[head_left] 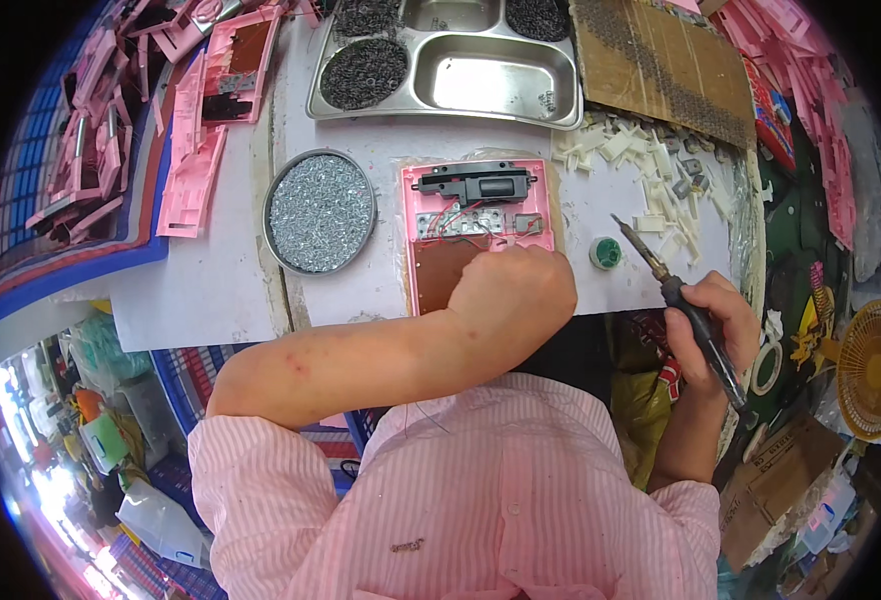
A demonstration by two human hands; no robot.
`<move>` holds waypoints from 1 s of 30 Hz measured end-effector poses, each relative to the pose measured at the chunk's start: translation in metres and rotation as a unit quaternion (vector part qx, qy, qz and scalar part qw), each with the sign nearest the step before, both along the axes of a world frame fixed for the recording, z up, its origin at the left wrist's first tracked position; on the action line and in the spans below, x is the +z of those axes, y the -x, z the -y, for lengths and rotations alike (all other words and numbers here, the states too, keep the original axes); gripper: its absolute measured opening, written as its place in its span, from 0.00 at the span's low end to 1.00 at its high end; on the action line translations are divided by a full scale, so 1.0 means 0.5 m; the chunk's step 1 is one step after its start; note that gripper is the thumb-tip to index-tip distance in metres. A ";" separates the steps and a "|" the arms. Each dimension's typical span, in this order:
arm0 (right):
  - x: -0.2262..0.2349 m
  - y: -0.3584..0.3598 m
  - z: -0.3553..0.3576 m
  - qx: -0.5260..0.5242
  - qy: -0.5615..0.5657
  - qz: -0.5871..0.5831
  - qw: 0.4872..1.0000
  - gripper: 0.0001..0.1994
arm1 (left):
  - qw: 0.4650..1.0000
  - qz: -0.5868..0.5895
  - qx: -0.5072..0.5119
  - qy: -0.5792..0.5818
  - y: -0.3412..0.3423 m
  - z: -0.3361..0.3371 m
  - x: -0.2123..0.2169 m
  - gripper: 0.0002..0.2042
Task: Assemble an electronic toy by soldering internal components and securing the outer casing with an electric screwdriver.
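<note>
My right hand (713,330) grips a soldering iron (673,290) by its black handle, its thin metal tip pointing up and to the left. The tip is in the air, above a small round green pot (606,253). My left hand (519,290) is closed over the lower right part of a pink plastic housing (410,205); what its fingers pinch is hidden. Inside the housing lie a black mechanism (476,185), a metal plate (461,222), thin red wires (441,227) and a brown board (441,275), partly covered by my hand.
A round dish of small silver screws (321,212) stands left of the housing. Behind is a steel compartment tray (496,75) with dark small parts. White plastic pieces (661,180) lie at right, by a cardboard sheet (661,65). Pink casings (196,175) pile up at left.
</note>
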State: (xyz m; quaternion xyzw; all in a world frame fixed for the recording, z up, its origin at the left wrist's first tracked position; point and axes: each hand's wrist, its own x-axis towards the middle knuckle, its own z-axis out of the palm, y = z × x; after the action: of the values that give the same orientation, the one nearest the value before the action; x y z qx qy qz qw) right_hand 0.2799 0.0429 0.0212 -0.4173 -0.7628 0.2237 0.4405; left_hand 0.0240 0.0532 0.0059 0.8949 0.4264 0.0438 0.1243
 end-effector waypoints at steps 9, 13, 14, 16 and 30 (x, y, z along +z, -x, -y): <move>-0.015 -0.012 0.019 -0.046 0.026 -0.045 0.998 0.15 | 0.960 0.276 0.053 0.019 0.055 0.011 -0.037 0.07; -0.021 0.040 0.022 -0.067 0.092 -0.127 0.985 0.15 | 0.865 0.399 0.127 0.276 0.095 0.004 -0.005 0.05; -0.023 0.068 0.025 -0.050 0.140 -0.154 0.977 0.17 | 0.850 0.390 0.142 0.323 0.100 0.004 -0.007 0.03; -0.038 0.116 0.013 0.015 0.158 -0.133 0.978 0.21 | 0.835 0.382 0.162 0.361 0.107 0.004 -0.017 0.02; -0.046 0.151 0.011 -0.010 0.047 -0.052 0.998 0.20 | 0.914 0.347 0.115 0.177 0.085 0.015 -0.026 0.04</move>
State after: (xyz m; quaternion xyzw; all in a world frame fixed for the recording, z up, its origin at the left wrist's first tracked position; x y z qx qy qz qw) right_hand 0.2043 0.0376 -0.0018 -0.4332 -0.7234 0.2756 0.4616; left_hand -0.0185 0.0457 -0.0071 0.7317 0.4570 0.2895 0.4146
